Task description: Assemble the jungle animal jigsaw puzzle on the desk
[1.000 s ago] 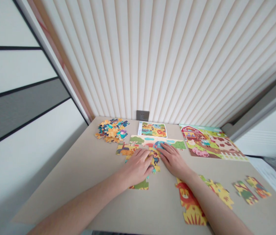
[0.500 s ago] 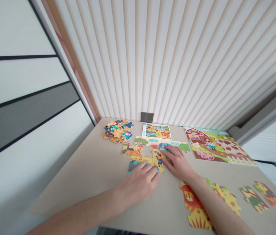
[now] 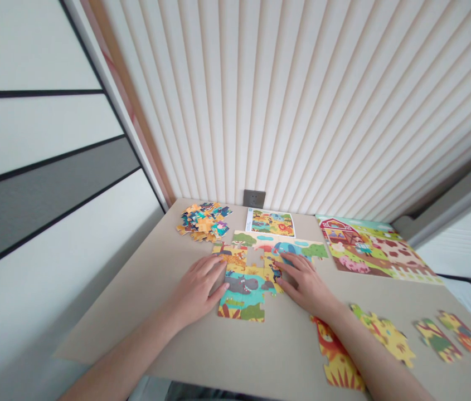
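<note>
A partly joined animal puzzle (image 3: 241,284) lies flat on the table, with a hippo in blue water, a leopard, trees and an elephant. A gap shows near its middle. My left hand (image 3: 195,289) rests at the puzzle's left edge, fingers apart, fingertips touching the leopard and hippo pieces. On the right side, my right hand (image 3: 306,281) lies with spread fingers over the pieces below the elephant. Under and beside my right forearm are joined lion pieces (image 3: 335,356) and yellow giraffe pieces (image 3: 388,334).
A heap of loose pieces (image 3: 204,221) sits at the back left, beside a small picture card (image 3: 271,223). At the back right lies a farm puzzle (image 3: 373,245). Two separate pieces (image 3: 438,340) (image 3: 463,331) are at the far right. A socket (image 3: 254,198) is on the wall.
My left hand has moved left off the lower part of the puzzle and its fingers have spread, uncovering the hippo. My right hand stays almost in place. The view has shifted slightly.
</note>
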`<state>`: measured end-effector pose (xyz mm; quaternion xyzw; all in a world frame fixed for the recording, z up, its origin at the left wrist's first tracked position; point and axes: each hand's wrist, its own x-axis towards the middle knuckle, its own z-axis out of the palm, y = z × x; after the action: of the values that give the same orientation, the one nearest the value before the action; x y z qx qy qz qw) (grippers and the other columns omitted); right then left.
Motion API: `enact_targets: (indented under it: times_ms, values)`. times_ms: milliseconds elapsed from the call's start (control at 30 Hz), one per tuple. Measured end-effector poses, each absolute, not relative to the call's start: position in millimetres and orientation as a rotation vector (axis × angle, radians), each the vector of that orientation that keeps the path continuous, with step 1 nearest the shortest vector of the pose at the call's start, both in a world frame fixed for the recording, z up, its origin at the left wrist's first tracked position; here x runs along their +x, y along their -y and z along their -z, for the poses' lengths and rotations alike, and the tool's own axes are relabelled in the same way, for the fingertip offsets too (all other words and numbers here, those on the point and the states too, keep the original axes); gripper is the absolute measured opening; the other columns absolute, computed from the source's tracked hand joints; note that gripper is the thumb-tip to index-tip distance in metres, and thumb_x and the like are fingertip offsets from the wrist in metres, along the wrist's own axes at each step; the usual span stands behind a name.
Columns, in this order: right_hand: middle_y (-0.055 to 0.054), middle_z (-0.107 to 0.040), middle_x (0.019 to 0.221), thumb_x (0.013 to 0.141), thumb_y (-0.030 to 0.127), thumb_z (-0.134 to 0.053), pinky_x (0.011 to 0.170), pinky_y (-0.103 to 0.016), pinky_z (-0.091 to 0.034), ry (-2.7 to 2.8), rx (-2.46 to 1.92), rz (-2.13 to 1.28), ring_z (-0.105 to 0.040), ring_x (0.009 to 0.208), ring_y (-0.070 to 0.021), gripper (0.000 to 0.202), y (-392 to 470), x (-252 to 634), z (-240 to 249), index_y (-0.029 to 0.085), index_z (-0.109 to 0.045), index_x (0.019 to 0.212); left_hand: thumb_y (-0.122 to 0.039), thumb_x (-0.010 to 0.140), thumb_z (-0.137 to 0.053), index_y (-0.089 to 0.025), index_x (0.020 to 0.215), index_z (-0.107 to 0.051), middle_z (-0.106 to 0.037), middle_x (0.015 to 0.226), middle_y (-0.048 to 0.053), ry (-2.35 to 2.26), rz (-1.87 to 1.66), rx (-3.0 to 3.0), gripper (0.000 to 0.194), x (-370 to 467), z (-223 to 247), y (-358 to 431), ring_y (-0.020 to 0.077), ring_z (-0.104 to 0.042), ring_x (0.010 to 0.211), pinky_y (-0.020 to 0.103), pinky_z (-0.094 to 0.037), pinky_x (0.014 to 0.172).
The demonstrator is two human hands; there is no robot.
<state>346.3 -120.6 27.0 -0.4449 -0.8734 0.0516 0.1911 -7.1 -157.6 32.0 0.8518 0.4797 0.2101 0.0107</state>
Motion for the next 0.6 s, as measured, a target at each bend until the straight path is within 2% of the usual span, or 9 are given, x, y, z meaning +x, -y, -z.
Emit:
enact_targets:
  times_ms: [400,600]
  values:
    - [-0.013,-0.058,0.148,0.101,0.042,-0.058,0.116,-0.057,-0.042,2.451,-1.249,-0.143,-0.053,0.138,-0.0323,0.039,121.0,345.5,-28.4,0.027,-0.066,0.137,-0.034,0.1,-0.056,-0.018,0.139,-0.057,-0.058,0.143,0.013,-1.512,-0.608,2.644,0.042,-6.9,-27.9,156.0,0.032,-0.053,0.134,0.052,-0.045,0.116]
    - [-0.013,-0.06,0.147,0.101,0.043,-0.059,0.116,-0.057,-0.041,2.454,-1.258,-0.136,-0.054,0.137,-0.0319,0.038,121.7,346.0,-28.9,0.026,-0.068,0.133,-0.032,0.101,-0.054,-0.022,0.141,-0.058,-0.06,0.142,0.011,-1.504,-0.645,2.601,0.041,-8.8,-26.6,153.7,0.0297,-0.057,0.131,0.049,-0.048,0.113]
